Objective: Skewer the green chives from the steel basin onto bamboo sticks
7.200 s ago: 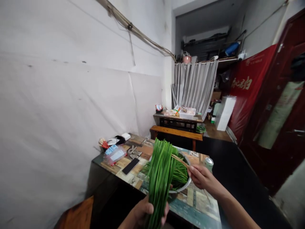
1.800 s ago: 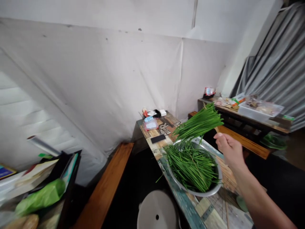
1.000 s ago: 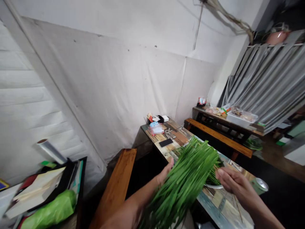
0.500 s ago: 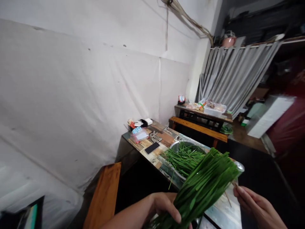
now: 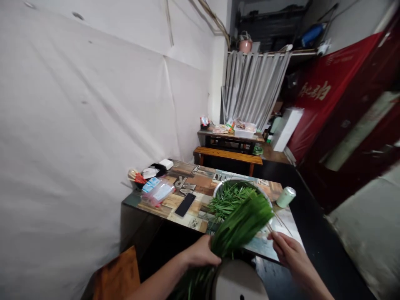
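1. The left hand (image 5: pixel 203 252) is wrapped around a bundle of long greens (image 5: pixel 243 223) on the near side of the bowl (image 5: pixel 250 182), and more leaves hang down below that hand.
2. The right hand (image 5: pixel 287 250), to the right of the bowl and nearer the viewer, is narrowed to a pinch on thin sticks (image 5: pixel 270 227); whether their tips touch the bundle, I cannot tell.
3. The bundle tilts up to the right, its upper end blurred and covering the near part of the bowl.
4. Loose greens (image 5: pixel 229 198) lie in the bowl, some spilling over its left rim.
5. The bowl stands on a patterned table (image 5: pixel 200 182).
6. Left of the bowl is a phone (image 5: pixel 185 204), and farther left a plastic packet (image 5: pixel 158 191).
7. Right of the bowl, near its rim, stands a can (image 5: pixel 286 197).
8. Nearer the viewer than the bowl is a round stool (image 5: pixel 240 279).
9. Beyond the bowl are a wooden bench (image 5: pixel 228 155) and a plastic tub (image 5: pixel 245 132) on another table.
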The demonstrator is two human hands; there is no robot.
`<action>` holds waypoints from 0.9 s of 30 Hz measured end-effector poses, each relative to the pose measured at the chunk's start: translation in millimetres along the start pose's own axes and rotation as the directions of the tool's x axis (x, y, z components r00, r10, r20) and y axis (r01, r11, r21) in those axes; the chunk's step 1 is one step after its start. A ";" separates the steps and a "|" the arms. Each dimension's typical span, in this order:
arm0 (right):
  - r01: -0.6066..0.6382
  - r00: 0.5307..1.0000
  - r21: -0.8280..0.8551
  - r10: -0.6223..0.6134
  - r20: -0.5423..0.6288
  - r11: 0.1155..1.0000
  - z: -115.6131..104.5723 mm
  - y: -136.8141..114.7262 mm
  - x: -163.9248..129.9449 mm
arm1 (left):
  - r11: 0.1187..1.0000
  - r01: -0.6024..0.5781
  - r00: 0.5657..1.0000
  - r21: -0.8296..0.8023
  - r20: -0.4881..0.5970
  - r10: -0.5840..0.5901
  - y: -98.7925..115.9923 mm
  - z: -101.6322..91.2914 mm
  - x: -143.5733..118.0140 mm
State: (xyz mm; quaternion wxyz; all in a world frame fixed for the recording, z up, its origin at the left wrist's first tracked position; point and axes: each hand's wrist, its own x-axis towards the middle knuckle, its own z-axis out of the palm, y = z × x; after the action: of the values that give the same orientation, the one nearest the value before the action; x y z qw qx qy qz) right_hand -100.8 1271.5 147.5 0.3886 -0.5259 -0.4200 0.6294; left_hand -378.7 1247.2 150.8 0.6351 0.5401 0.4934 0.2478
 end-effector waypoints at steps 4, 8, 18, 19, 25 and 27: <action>0.076 0.995 0.030 -0.078 0.062 0.997 9.1 2.3 17.4 | 0.997 0.080 0.997 0.004 0.023 -0.080 -10.7 -13.1 7.2; 0.190 0.966 -0.019 -0.184 0.184 0.982 1.6 5.4 36.1 | 0.993 0.108 0.994 -0.040 0.026 -0.107 -17.0 -12.0 6.6; 0.187 0.935 -0.156 -0.127 0.332 0.970 64.4 39.6 123.3 | 0.983 0.145 0.988 0.114 -0.071 -0.138 -39.6 -123.3 30.7; 0.184 0.941 -0.170 -0.123 0.316 0.968 80.5 40.0 140.4 | 0.976 0.155 0.987 0.150 -0.072 -0.146 -41.3 -145.1 39.7; 0.120 0.985 -0.301 -0.076 0.153 0.946 181.0 24.0 289.7 | 0.939 0.198 0.978 0.283 -0.117 -0.171 -46.3 -295.6 126.3; 0.074 0.996 -0.375 -0.053 0.066 0.924 208.2 20.8 345.7 | 0.914 0.212 0.974 0.345 -0.154 -0.168 -50.0 -344.9 167.2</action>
State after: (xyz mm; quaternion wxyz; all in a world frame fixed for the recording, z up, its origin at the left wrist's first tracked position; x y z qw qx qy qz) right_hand -357.7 1561.2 31.6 0.2888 -0.5596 -0.5604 0.5379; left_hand -632.8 1526.6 68.5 0.5157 0.5806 0.6180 0.1228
